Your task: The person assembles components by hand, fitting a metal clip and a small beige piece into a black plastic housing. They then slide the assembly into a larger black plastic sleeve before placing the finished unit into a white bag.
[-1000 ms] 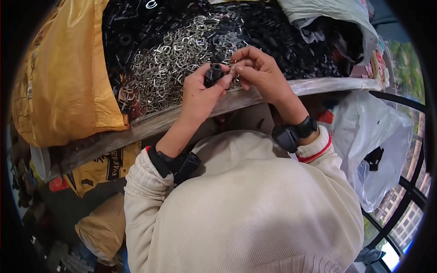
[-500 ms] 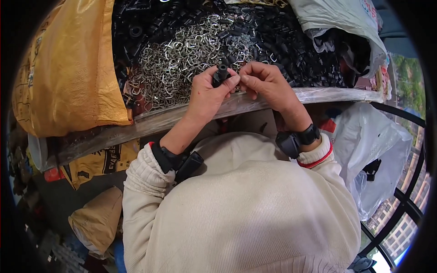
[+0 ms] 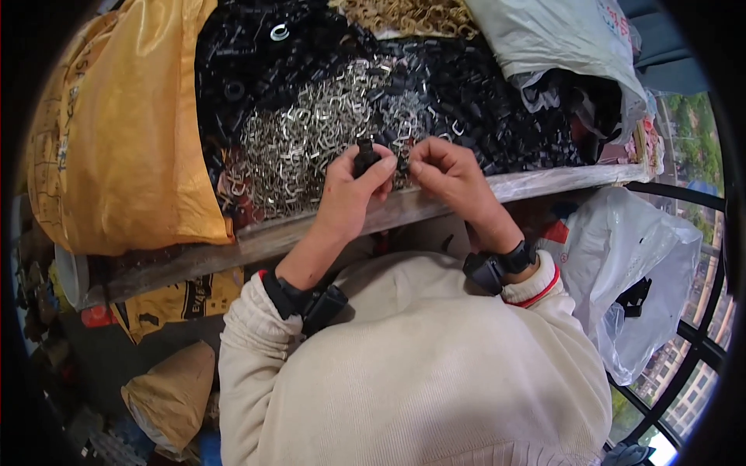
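Note:
My left hand (image 3: 351, 185) is closed around a short black tubular plastic fitting (image 3: 365, 158), whose narrower end points away from me. To its right my right hand (image 3: 451, 177) is pinched, thumb against forefinger; whatever may be between those fingertips is too small to make out. A narrow gap separates the two hands. Both are over the near edge of the work table, in front of a heap of bent silvery metal clips (image 3: 291, 147). Loose black plastic parts (image 3: 497, 116) lie beyond and to the right of them.
A large yellow sack (image 3: 128, 140) stands at the table's left. A white plastic bag (image 3: 556, 46) with black parts is at the far right; tan clips (image 3: 412, 15) lie at the back. Plastic film wraps the table edge (image 3: 311, 223). Another clear bag (image 3: 629, 272) hangs at my right.
My right fingertips have drawn away from my left thumb, leaving a gap. The fitting in my left hand has tipped away from me. The whole view has shifted slightly, showing more of the table's back.

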`<move>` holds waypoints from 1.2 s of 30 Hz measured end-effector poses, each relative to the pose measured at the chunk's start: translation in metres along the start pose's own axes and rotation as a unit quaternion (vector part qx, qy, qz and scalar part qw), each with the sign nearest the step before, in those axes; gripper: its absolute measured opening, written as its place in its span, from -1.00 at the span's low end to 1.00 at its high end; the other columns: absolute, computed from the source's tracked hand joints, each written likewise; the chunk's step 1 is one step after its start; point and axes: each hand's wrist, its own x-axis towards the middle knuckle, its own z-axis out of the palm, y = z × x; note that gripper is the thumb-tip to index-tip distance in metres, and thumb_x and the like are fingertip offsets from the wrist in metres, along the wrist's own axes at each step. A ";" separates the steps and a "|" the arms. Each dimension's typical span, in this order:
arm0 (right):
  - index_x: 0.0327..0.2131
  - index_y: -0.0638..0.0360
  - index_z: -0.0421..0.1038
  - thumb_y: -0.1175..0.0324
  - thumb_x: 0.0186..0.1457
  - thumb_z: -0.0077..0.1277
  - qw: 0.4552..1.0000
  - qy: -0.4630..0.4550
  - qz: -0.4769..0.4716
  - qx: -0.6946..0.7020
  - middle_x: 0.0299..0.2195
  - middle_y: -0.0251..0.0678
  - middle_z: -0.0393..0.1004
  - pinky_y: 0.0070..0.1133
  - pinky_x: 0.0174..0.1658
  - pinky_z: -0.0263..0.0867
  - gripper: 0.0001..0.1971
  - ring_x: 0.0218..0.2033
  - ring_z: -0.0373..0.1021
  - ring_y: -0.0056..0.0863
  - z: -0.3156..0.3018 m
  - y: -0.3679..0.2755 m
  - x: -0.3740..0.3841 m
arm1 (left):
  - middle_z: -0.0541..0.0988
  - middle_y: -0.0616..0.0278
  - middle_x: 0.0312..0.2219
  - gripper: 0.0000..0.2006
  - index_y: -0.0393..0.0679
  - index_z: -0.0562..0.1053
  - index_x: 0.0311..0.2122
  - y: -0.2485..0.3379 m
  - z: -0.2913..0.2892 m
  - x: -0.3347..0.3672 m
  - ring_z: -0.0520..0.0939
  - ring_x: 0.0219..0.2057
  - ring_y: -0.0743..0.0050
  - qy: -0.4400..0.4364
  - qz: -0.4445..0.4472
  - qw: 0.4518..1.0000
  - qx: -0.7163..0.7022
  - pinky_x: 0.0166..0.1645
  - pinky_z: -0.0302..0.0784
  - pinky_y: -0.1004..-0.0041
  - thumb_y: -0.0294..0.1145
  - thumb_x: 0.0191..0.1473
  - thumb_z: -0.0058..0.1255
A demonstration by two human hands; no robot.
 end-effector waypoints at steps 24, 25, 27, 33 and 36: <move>-0.63 0.22 0.27 0.55 -0.42 0.00 0.799 -0.001 -0.340 -0.496 -0.33 -0.30 0.25 -0.45 -0.19 0.04 -0.86 -0.18 0.15 -0.29 0.019 -0.033 -0.002 | 0.41 0.21 -0.34 -0.69 -0.33 0.23 -0.12 0.000 -0.001 -0.026 0.45 -0.36 0.58 -0.033 -0.133 0.981 -0.135 -0.26 0.41 0.58 -0.39 0.03 -0.25; -0.63 0.22 0.27 0.55 -0.42 0.00 0.800 -0.004 -0.338 -0.495 -0.33 -0.30 0.25 -0.45 -0.19 0.04 -0.86 -0.18 0.15 -0.29 0.020 -0.033 -0.001 | 0.40 0.21 -0.33 -0.70 -0.33 0.23 -0.13 0.000 -0.001 -0.027 0.44 -0.34 0.57 -0.046 -0.131 0.981 -0.136 -0.24 0.41 0.57 -0.40 0.03 -0.25; -0.66 0.22 0.27 0.55 -0.43 0.00 0.816 -0.009 -0.313 -0.486 -0.34 -0.30 0.26 -0.46 -0.20 0.05 -0.87 -0.21 0.16 -0.31 0.021 -0.033 -0.001 | 0.40 0.21 -0.33 -0.70 -0.34 0.23 -0.13 0.001 -0.001 -0.029 0.44 -0.31 0.55 -0.072 -0.126 0.980 -0.137 -0.20 0.40 0.56 -0.41 0.03 -0.25; -0.70 0.22 0.26 0.54 -0.43 -0.01 0.856 -0.061 -0.209 -0.468 -0.36 -0.31 0.27 -0.50 -0.22 0.07 -0.89 -0.27 0.18 -0.36 0.023 -0.045 -0.002 | 0.40 0.21 -0.33 -0.72 -0.34 0.25 -0.16 0.005 -0.004 -0.033 0.44 -0.29 0.53 -0.096 -0.147 0.974 -0.140 -0.19 0.40 0.55 -0.43 0.02 -0.24; -0.68 0.20 0.27 0.53 -0.42 0.00 0.867 -0.063 -0.209 -0.449 -0.37 -0.31 0.28 -0.52 -0.23 0.07 -0.89 -0.31 0.19 -0.37 0.022 -0.041 0.000 | 0.41 0.21 -0.33 -0.74 -0.34 0.27 -0.18 0.005 -0.007 -0.031 0.44 -0.31 0.53 -0.098 -0.145 0.973 -0.148 -0.20 0.41 0.55 -0.44 0.01 -0.23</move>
